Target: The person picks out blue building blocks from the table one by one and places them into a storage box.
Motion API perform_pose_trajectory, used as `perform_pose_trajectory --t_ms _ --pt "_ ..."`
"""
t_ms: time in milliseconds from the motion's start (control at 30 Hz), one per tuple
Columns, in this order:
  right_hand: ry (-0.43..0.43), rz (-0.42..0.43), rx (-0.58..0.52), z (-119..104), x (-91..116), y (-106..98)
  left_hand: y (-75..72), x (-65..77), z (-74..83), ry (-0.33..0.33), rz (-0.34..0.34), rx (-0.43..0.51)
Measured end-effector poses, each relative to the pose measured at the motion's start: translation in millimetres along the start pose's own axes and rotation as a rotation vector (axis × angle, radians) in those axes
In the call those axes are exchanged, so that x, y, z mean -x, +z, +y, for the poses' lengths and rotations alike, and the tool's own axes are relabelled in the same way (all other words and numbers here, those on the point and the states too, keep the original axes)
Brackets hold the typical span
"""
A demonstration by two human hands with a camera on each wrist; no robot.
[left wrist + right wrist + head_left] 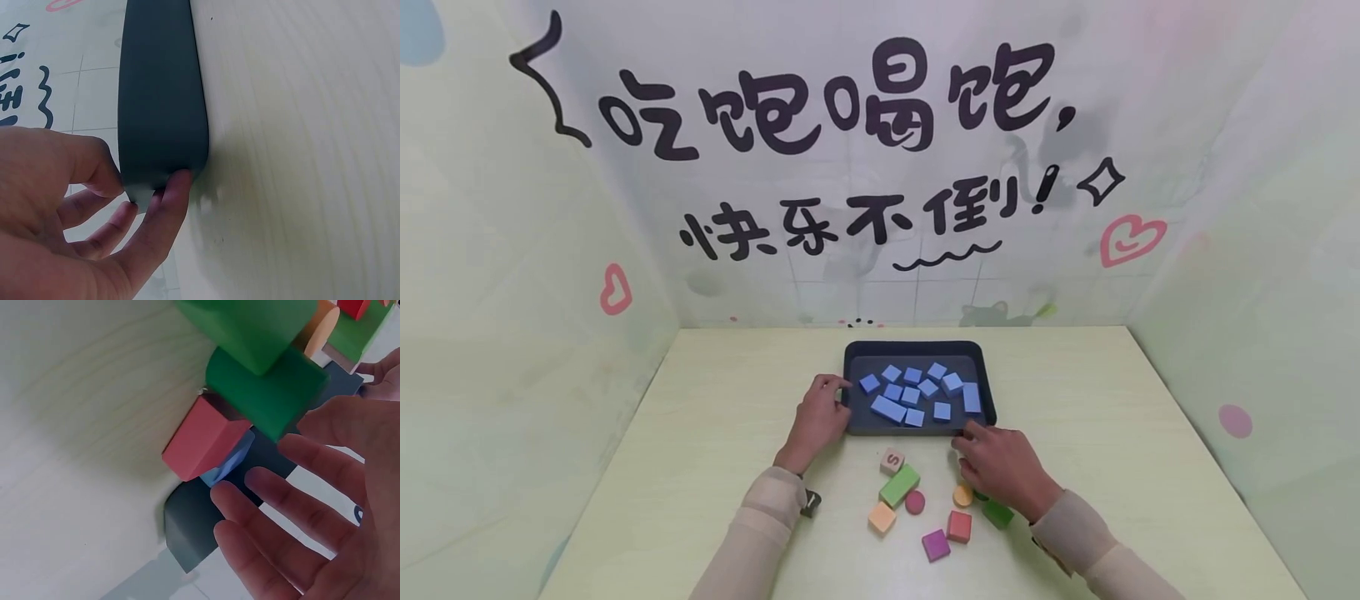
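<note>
A dark grey rectangular tray (917,430) holds several blue blocks (888,409), mostly cubes with two longer pieces. My left hand (822,417) grips the tray's left side. In the left wrist view, its thumb and fingers close around a corner of the tray wall (162,94). My right hand (1003,467) hovers by the tray's front right corner, above loose blocks. Seen from the right wrist, its fingers (275,506) are spread and loosely bent. Its thumb and index fingertips come right up to a dark green cylinder (265,387); a red block (203,440) and a blue block (231,459) lie just beyond.
In front of the tray lie a lettered cube (892,461), a light green block (899,485), a peach cube (882,517), a pink round piece (915,502), an orange round piece (962,496), a red cube (958,526), a purple cube (936,545) and a green block (997,514). Printed curtains surround the table.
</note>
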State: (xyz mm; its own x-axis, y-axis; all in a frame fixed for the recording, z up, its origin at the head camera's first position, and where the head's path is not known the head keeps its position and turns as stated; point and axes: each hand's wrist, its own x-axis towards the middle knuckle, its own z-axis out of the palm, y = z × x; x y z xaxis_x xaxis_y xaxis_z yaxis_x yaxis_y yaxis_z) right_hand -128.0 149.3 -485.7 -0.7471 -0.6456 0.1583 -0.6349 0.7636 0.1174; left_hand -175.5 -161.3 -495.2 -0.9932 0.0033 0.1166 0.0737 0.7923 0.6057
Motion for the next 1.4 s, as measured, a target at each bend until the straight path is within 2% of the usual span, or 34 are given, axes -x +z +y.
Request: perform_pose_trajectory --t_ms 367,633,867,1133,1400 --pt "-0.027 0.013 -0.056 -8 -1 10 -0.8 2.0 -0.3 0.002 -0.005 0.002" --pt "-0.058 -0.038 -0.147 -17 -3 16 0.6 1.0 -1.5 -0.010 -0.011 0.003" --pt "-0.055 -0.025 -0.082 -20 -10 17 0.5 0.5 -1.2 -0.012 -0.010 0.000" --pt "-0.060 -0.081 -0.118 -27 -18 17 0.7 0.6 -2.0 -0.011 -0.016 -0.004" --pt "-0.089 -0.052 -0.108 -28 -24 19 0.3 0.9 -2.3 -0.002 -0.012 -0.006"
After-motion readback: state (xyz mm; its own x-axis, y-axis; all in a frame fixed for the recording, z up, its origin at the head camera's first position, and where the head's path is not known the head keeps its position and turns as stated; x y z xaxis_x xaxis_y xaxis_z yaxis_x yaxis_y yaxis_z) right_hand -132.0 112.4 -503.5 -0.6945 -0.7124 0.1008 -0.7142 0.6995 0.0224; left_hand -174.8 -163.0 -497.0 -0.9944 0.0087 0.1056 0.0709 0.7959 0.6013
